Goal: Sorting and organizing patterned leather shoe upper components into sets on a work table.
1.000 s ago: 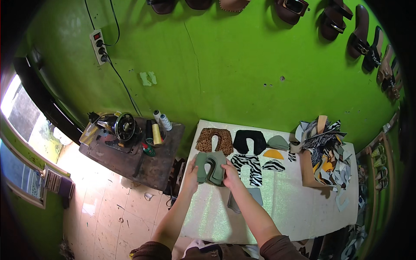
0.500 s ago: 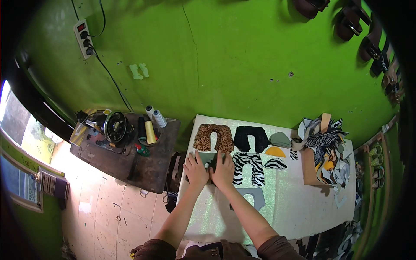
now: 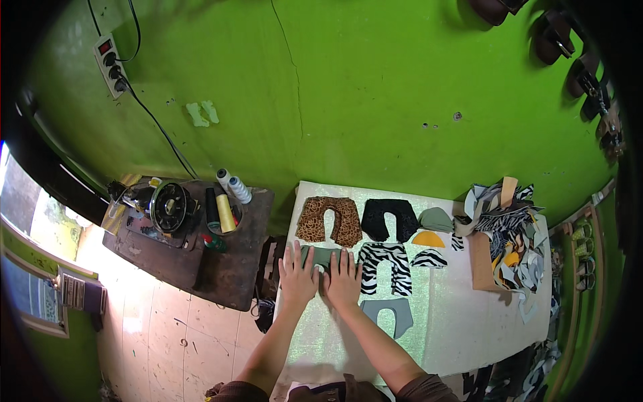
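Note:
My left hand point(image 3: 298, 280) and my right hand point(image 3: 343, 283) lie flat side by side, fingers stretched, on a dark green U-shaped cut piece point(image 3: 320, 257). The hands cover most of it; only its upper part shows. Just beyond my fingertips is a brown leopard-print U-shaped piece point(image 3: 345, 224), with a black one point(image 3: 396, 220) to its right. Beside my right hand lies a zebra-print U-shaped piece point(image 3: 400, 261), and nearer to me a grey one point(image 3: 404, 316).
Half-round pieces in green point(image 3: 435, 219), yellow point(image 3: 429, 239) and zebra print point(image 3: 429, 258) lie on the white table point(image 3: 462, 335). A cardboard box point(image 3: 481, 261) overflows with scraps at right. A sewing machine point(image 3: 169, 208) and thread cones point(image 3: 226, 213) stand on the dark table at left.
Both hands have flattened on the green piece, fingers straighter. The dark patch by my right fingers no longer shows. The whole view has shifted slightly.

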A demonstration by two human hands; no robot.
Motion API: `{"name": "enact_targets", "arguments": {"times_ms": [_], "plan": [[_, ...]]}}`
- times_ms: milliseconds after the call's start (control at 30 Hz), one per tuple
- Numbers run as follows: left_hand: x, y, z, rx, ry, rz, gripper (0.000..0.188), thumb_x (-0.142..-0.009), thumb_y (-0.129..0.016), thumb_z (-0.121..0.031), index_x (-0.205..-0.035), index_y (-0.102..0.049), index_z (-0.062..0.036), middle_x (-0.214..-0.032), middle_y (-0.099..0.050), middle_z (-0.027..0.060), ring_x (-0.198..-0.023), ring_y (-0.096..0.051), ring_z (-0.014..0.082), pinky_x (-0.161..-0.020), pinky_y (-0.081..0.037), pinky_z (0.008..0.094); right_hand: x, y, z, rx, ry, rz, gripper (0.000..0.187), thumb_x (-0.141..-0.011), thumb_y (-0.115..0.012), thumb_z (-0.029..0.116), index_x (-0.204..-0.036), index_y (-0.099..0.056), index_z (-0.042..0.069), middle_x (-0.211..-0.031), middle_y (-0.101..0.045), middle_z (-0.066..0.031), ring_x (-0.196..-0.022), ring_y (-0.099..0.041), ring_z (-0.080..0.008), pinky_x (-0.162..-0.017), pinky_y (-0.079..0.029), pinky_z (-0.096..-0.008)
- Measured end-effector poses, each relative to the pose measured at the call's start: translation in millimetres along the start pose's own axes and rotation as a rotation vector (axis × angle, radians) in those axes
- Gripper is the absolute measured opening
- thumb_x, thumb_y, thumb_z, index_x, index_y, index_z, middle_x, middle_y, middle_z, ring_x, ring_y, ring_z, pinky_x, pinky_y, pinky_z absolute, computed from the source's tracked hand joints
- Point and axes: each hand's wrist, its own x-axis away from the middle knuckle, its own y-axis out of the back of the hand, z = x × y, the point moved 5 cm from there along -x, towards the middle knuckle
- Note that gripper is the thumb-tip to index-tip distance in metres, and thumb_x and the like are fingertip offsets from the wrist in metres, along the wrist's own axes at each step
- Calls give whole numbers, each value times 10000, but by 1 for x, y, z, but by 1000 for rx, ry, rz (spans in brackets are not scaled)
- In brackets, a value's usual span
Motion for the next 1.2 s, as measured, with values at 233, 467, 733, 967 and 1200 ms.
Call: {"name": "enact_targets", "arguments": {"times_ms": [233, 467, 733, 967, 1200], "plan": [[0, -9, -3, -3, -38, 45, 440, -827, -437, -313, -1253, -439, -202, -1371, -303, 38, -1266, -263, 252, -1009, -175, 506, -2, -3, 2, -42, -16, 3, 464, -834, -414, 277, -1281, -388, 154, -1356, -323, -61, -1269, -252, -265, -998, -170, -546], [-1, -14, 0, -69, 55, 94, 490, -808, -451, -322, -1277, -406, -184, -1383, -271, 51, -1261, -261, 266, -1021, -132, 509, -8, -6, 4, -41, -30, 27, 462, -844, -398, 303, -1288, -369, 180, -1369, -292, -59, -1261, -263, -265, -981, -187, -568], [8, 15, -51, -145, 21, 41, 506, -803, -446, -284, -1272, -401, -102, -1376, -270, 127, -1278, -226, 289, -1022, -122, 517, 2, 30, -33, -193, 53, 48, 508, -844, -419, 266, -1321, -311, 127, -1381, -262, -114, -1286, -201, -307, -1002, -94, -577], [49, 24, -161, 112, -89, 95, 462, -820, -433, -244, -1255, -419, -89, -1367, -276, 150, -1286, -208, 290, -1014, -110, 528, 60, 74, -116, -209, -23, 4, 440, -848, -398, 233, -1257, -401, 70, -1351, -311, -128, -1275, -236, -290, -1008, -100, -560], [79, 6, -293, 121, -205, 80, 441, -818, -443, -262, -1230, -454, -106, -1366, -293, 127, -1271, -251, 274, -1006, -148, 520, 110, 128, -232, -149, -32, -10, 441, -831, -437, 210, -1243, -402, 56, -1346, -311, -144, -1267, -258, -295, -1001, -160, -549]]}}
